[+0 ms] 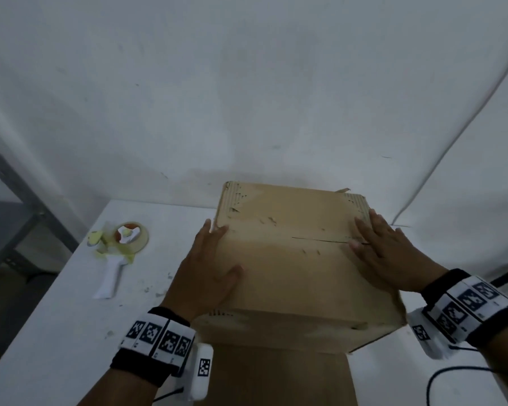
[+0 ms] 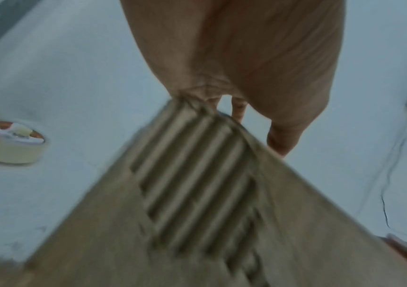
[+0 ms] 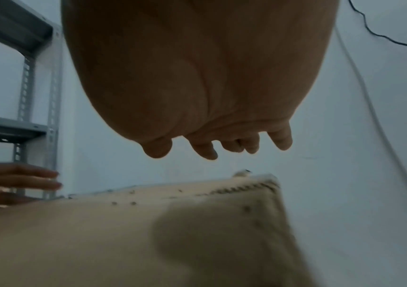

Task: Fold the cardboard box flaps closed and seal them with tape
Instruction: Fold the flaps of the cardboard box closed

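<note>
A worn brown cardboard box (image 1: 288, 259) stands on the white table (image 1: 56, 317), its top flaps lying flat with a thin seam slit near the right. My left hand (image 1: 208, 268) lies flat on the box's left top edge, fingers straight, thumb on top. My right hand (image 1: 384, 250) presses flat on the right side of the top, fingers spread over the seam. A tape dispenser (image 1: 118, 247) with a white handle and a clear tape roll lies on the table to the left; the left wrist view shows the tape roll (image 2: 13, 141) beside the box (image 2: 197, 213). In the right wrist view the box (image 3: 123, 233) lies below my palm.
A grey metal shelf frame (image 1: 15, 194) stands at the far left beyond the table edge. A white wall (image 1: 247, 83) rises close behind the box. A black cable (image 1: 458, 373) curls on the table at the right. Small cardboard crumbs dot the table near the dispenser.
</note>
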